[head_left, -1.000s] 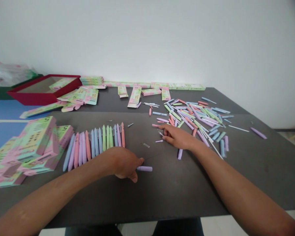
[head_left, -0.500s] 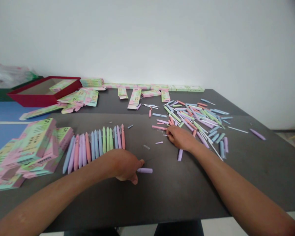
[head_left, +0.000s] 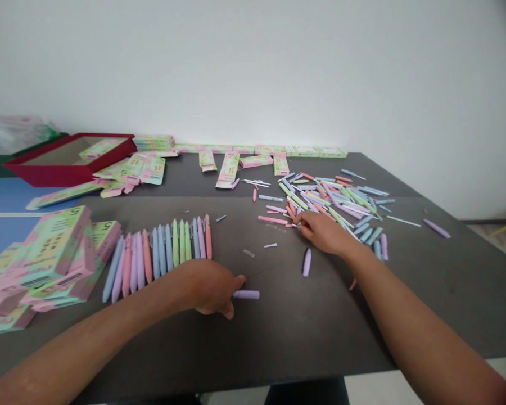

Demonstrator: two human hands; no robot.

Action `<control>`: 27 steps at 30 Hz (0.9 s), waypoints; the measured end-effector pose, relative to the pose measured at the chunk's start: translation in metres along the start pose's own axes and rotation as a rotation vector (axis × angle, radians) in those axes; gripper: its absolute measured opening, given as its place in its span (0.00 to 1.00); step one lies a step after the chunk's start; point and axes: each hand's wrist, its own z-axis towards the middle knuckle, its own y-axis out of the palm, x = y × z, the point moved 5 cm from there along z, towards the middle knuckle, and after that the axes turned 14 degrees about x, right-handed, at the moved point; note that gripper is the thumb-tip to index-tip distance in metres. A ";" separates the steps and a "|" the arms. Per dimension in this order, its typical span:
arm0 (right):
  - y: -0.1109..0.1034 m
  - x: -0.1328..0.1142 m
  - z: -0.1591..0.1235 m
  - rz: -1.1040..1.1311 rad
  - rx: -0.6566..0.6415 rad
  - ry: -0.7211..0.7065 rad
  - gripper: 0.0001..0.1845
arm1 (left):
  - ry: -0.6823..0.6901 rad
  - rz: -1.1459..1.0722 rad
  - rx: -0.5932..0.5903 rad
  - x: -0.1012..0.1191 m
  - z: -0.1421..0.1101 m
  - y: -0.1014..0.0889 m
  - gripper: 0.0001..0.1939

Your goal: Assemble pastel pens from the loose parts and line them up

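Note:
My left hand (head_left: 215,287) is closed near the front middle of the table, with a purple pen barrel (head_left: 247,294) sticking out to the right from between its fingers. At the left edge of a loose heap of pen parts (head_left: 337,197), my right hand (head_left: 318,229) has its fingertips pinched together low over the tabletop. A small pink part (head_left: 291,225) shows right at those fingertips; whether they grip it is hidden. Below that hand lies a purple pen piece (head_left: 307,262). Left of my left hand, assembled pens (head_left: 168,244) in pastel colours lie side by side in a row.
Printed pen boxes (head_left: 54,247) are stacked at the left. A red tray (head_left: 59,171) stands behind them, beside flattened cartons (head_left: 139,169). More boxes (head_left: 303,151) line the wall. Small clear and purple bits (head_left: 270,245) lie between my hands; a purple pen piece (head_left: 437,228) lies far right.
My right hand has shifted slightly right along the heap's near edge, and the purple piece below it shows more fully. My left hand keeps its hold on the barrel. The view has shifted slightly.

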 end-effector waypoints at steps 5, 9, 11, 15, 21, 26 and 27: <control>0.015 -0.023 0.004 -0.001 0.026 -0.038 0.07 | 0.003 0.004 -0.020 0.003 -0.002 -0.003 0.35; 0.034 -0.041 0.009 -0.072 0.020 -0.120 0.09 | 0.004 0.009 -0.008 0.003 -0.003 -0.003 0.35; 0.040 -0.039 0.012 -0.122 0.019 -0.109 0.09 | 0.004 0.006 -0.012 0.004 -0.003 -0.003 0.35; 0.040 -0.025 0.015 -0.130 0.039 -0.031 0.09 | 0.004 0.003 -0.016 0.003 -0.002 -0.002 0.35; 0.027 -0.015 0.014 0.019 0.106 0.051 0.05 | -0.001 -0.007 -0.003 0.002 -0.001 -0.001 0.35; 0.020 -0.014 0.016 0.065 0.175 0.118 0.03 | 0.009 -0.023 -0.023 0.004 -0.003 -0.002 0.35; 0.021 -0.016 0.016 0.058 0.168 0.105 0.03 | 0.008 -0.026 -0.026 0.004 -0.003 -0.002 0.35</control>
